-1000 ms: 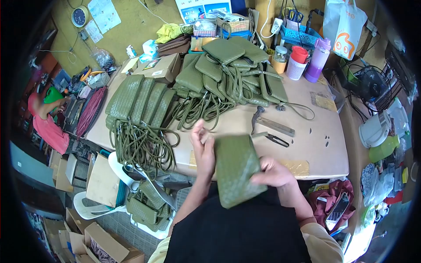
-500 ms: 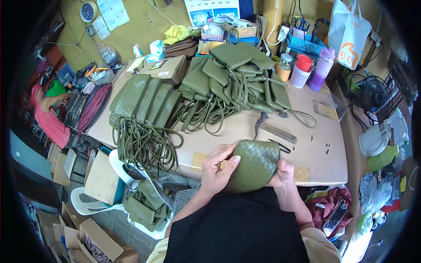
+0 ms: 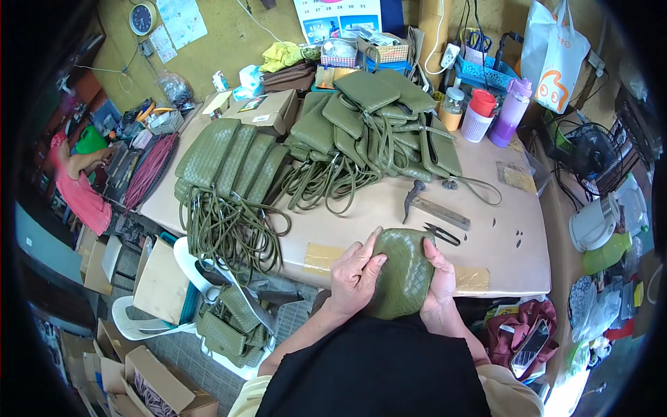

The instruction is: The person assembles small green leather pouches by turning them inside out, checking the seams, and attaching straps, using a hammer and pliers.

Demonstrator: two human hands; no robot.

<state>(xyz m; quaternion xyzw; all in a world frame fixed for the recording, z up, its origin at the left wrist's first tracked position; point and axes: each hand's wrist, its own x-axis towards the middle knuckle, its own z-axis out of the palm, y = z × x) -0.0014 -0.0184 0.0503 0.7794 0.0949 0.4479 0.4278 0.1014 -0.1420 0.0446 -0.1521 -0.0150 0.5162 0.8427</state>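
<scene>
An olive-green woven pouch (image 3: 401, 271) is held up in front of my black apron (image 3: 375, 368), near the table's front edge. My left hand (image 3: 352, 278) grips its left side, thumb and fingers closed on the edge. On the opposite side my right hand (image 3: 440, 278) clasps it, fingers along the edge and partly hidden behind. Just beyond the pouch lie small black thread snips (image 3: 442, 234), a hammer (image 3: 411, 199) and a flat metal bar (image 3: 442, 213).
Finished-looking green pouches with cord straps (image 3: 215, 153) lie at left; another heap (image 3: 375, 125) lies behind. Bottles (image 3: 511, 111) stand at back right. More pouches (image 3: 229, 326) rest on a white chair (image 3: 187, 267). A person in pink (image 3: 80, 187) works at far left.
The pouch has turned and been squeezed narrower, moving slightly lower. My right hand has shifted up along its side, and the snips now show fully.
</scene>
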